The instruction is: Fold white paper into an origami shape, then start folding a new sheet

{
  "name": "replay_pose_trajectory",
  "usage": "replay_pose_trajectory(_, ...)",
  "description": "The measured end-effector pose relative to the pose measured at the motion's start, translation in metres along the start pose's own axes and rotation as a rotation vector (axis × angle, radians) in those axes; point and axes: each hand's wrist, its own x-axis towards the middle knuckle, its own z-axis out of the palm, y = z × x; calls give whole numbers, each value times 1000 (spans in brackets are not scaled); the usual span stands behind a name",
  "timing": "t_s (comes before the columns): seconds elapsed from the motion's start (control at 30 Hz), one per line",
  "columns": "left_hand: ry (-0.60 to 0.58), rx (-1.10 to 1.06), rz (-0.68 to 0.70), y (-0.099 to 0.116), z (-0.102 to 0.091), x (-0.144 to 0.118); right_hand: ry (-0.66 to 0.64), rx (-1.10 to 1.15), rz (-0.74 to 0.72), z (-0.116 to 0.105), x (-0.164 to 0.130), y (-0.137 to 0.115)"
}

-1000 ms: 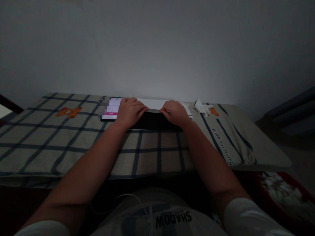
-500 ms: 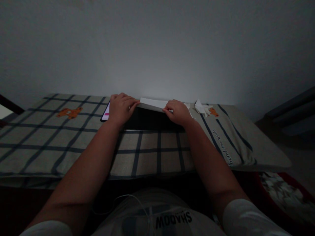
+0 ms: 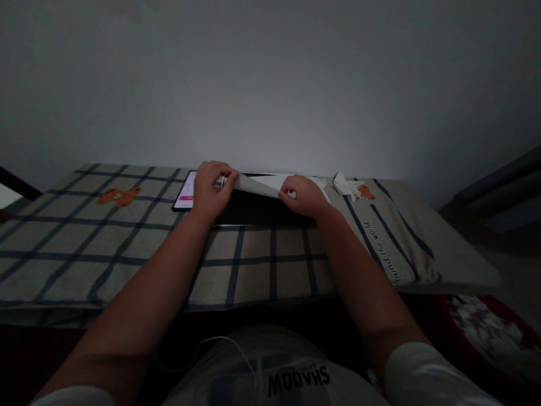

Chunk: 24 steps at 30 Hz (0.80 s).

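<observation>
A sheet of white paper [image 3: 258, 186] is pinched at its near edge between my two hands, just above a dark flat thing [image 3: 262, 211] whose kind I cannot make out. My left hand [image 3: 212, 189] grips the paper's left end with thumb and fingers closed. At the other end, my right hand [image 3: 303, 194] is closed on the edge in the same way. More white paper shows behind and under my right hand. Left of my left hand lies a phone [image 3: 185, 193] with its screen lit, partly covered by that hand.
The checked cloth [image 3: 253, 268] covers a long narrow table against a wall [image 3: 270, 84]. A folded white paper piece [image 3: 346, 185] lies to the right. Below the table's right end stands a red container [image 3: 448, 316] with whitish scraps. A thin white cable [image 3: 228, 338] crosses my lap.
My left hand has shifted slightly right and uncovered more of the phone. The paper's near edge has tilted and sunk a little at the right; both hands keep hold of it.
</observation>
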Motion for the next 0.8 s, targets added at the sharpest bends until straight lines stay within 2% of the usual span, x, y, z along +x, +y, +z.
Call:
replay_pose_trajectory(0.07, -21, -58, 15, 8, 2, -2, -14, 22, -29, 3, 0, -5)
replay_pose_trajectory(0.2, -152, -193, 101, 22, 6, -6, -32, 133, -86, 15, 3, -19)
replay_pose_trajectory(0.33, -208, -271, 123, 27, 8, -9, -22, 163, -120, 28, 5, -30)
replay_pose_trajectory(0.53, -230, -260, 77, 26, 10, -9, 28, 225, -61, 33, 7, -30)
replay_pose_trajectory(0.7, -185, -251, 39, 22, 14, -9, 134, 305, -40, 35, 8, -27)
replay_pose_trajectory(0.8, -188, -242, 26, 22, 13, -7, 154, 363, -43, 35, 8, -28)
